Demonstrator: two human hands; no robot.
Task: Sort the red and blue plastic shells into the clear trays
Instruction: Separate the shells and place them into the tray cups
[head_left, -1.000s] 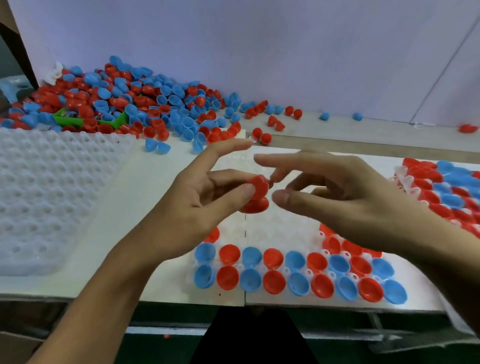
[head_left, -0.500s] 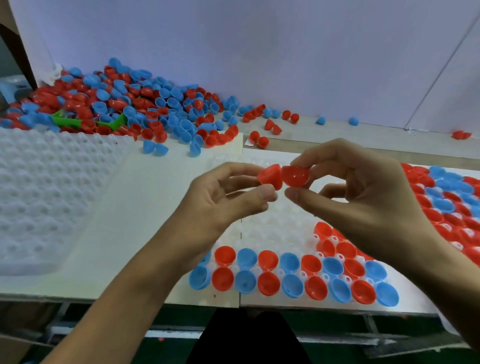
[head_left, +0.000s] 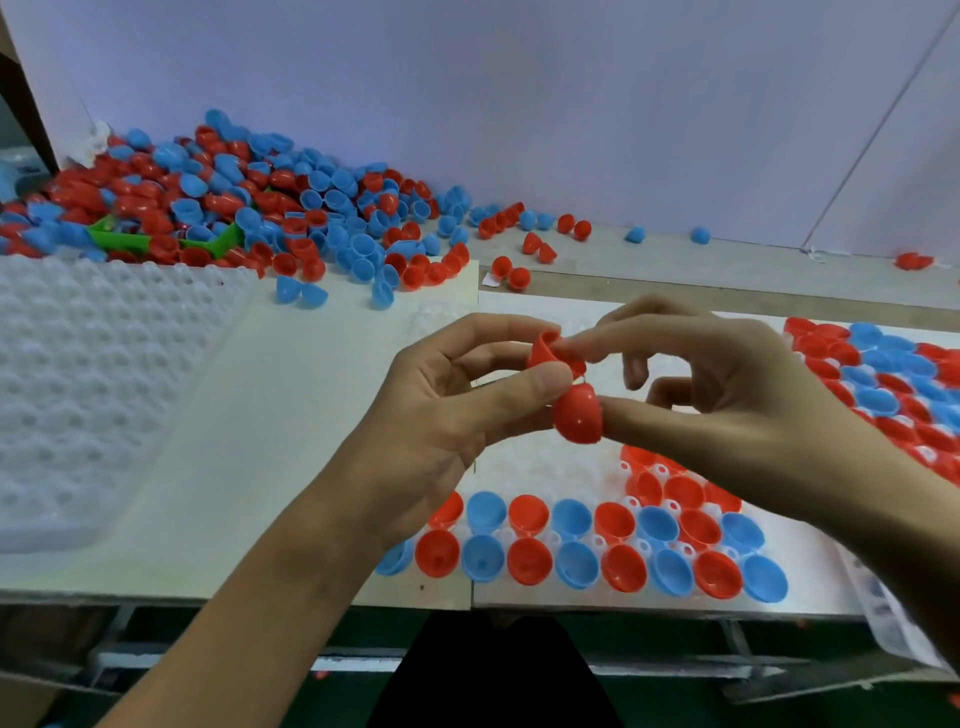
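Observation:
Both hands meet above the clear tray (head_left: 545, 467) in front of me. My left hand (head_left: 447, 410) pinches a red shell (head_left: 543, 352) between thumb and forefinger. My right hand (head_left: 727, 410) touches that shell with its forefinger, and its thumb presses a second red shell (head_left: 577, 413), dome towards me, just below the first. The two shells seem joined by a thin hinge. The tray's near rows hold alternating red and blue shells (head_left: 576, 545), open side up.
A big heap of loose red and blue shells (head_left: 249, 208) lies at the back left, with a green scoop (head_left: 124, 241) in it. An unfilled clear tray (head_left: 88, 374) sits at the left. A filled tray (head_left: 883, 374) lies at the right. The table edge runs close to me.
The right hand came in and took hold of the red shells with the left. One shell has swung down from beside the other to below it.

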